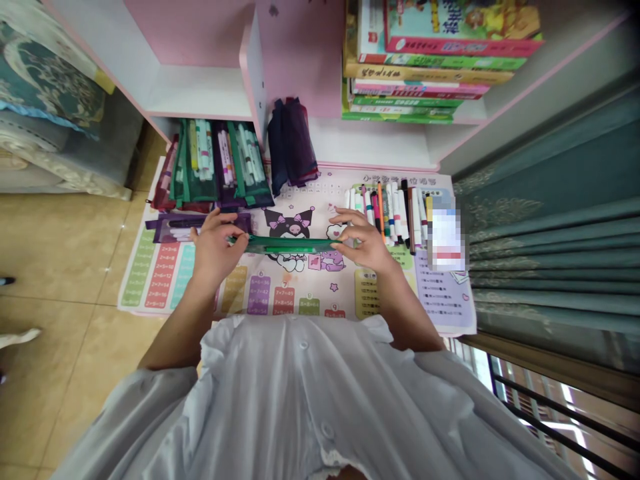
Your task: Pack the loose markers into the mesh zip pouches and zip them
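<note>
A green mesh zipper pouch [295, 244] is stretched between my two hands above the printed desk mat. Inside it a bright green pen or marker shows through the mesh. My left hand [219, 241] pinches the pouch's left end, thumb against fingers. At the opposite end my right hand [364, 241] pinches the right corner between thumb and index finger, its other fingers raised. Beneath and beside my left hand lies a purple mesh pouch [165, 229] with a dark pen in it. A row of loose markers [395, 210] lies just beyond my right hand.
Filled mesh pouches [200, 160] of markers lean at the back left. Dark folded pouches [293, 143] stand against the shelf divider. Stacked books [415, 93] occupy the shelf at right. A blurred white package [447, 237] lies by the mat's right edge, near a teal curtain [565, 220].
</note>
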The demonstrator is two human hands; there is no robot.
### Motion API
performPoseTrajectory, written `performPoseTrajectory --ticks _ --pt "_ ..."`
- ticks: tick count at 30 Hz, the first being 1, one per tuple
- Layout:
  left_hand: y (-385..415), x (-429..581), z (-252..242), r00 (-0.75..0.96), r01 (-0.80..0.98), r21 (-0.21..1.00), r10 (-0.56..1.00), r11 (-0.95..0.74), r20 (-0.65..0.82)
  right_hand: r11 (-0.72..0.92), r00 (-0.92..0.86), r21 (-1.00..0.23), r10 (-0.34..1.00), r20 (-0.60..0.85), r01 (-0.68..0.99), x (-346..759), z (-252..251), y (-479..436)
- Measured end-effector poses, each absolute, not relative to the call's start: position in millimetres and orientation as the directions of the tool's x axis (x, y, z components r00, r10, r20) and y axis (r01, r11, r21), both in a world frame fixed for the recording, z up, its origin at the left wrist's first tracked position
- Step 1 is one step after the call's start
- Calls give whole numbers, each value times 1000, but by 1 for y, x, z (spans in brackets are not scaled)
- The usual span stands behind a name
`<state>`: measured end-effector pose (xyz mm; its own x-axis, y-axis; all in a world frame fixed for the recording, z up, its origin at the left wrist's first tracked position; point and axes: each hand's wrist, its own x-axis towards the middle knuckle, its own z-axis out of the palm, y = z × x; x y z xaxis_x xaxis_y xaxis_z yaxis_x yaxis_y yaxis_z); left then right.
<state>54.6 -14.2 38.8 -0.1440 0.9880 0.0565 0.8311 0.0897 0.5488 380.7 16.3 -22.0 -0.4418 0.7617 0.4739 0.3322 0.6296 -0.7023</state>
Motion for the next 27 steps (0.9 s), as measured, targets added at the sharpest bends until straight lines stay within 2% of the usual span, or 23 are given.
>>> performPoseTrajectory --ticks 10,17,27 --pt "-15 51 38 -168 828 553 982 91 89 607 -442 -712 779 445 354 381 -22 17" --pt "-15 48 37 -172 826 555 981 94 90 635 -437 -694 760 481 339 381 -22 17" --pt "-16 43 31 -198 809 580 972 90 126 574 -435 -731 802 410 370 381 -19 16"
